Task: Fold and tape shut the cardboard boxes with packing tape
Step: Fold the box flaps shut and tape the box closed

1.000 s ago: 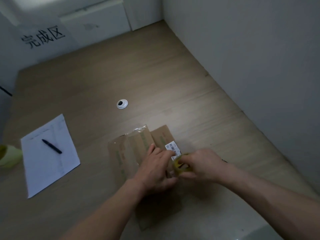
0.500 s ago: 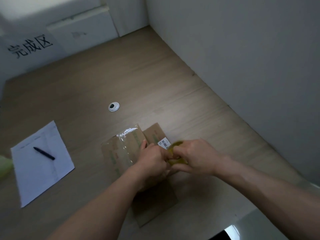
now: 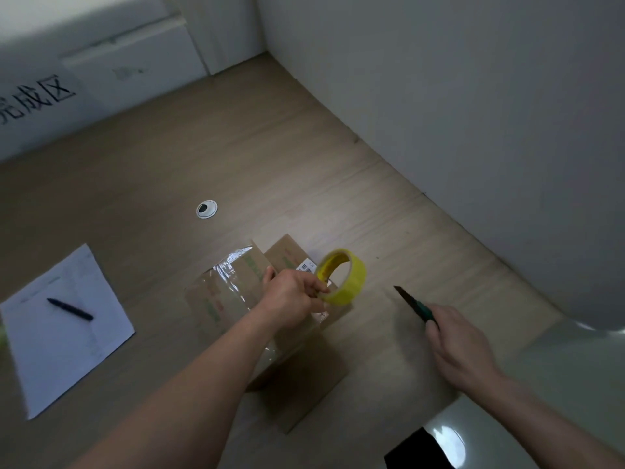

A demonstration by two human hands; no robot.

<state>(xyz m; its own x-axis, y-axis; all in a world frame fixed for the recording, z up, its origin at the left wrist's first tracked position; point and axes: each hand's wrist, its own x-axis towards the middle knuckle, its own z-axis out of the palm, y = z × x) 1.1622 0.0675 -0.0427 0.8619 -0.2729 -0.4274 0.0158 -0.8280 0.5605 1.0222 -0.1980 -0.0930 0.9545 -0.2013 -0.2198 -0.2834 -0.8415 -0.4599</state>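
Note:
A flat brown cardboard box (image 3: 236,296) lies on the wooden table (image 3: 304,157), with clear tape glinting across its top and a white barcode label near its far edge. My left hand (image 3: 292,297) rests over the box and pinches a yellow roll of packing tape (image 3: 343,276), holding it upright above the box's right side. To the right of the box, my right hand (image 3: 456,346) grips a utility knife (image 3: 414,304) with a green handle; its dark blade points toward the roll, a short gap away.
A white sheet of paper (image 3: 64,336) with a black pen (image 3: 70,309) on it lies at the left. A round cable grommet (image 3: 206,209) sits in the table beyond the box. Grey walls close the right and back sides; a sign with black characters (image 3: 33,99) hangs at back left.
My right hand has left the tape roll, moved off to the right and now holds a utility knife. My left hand has taken the roll and lifted it upright above the box.

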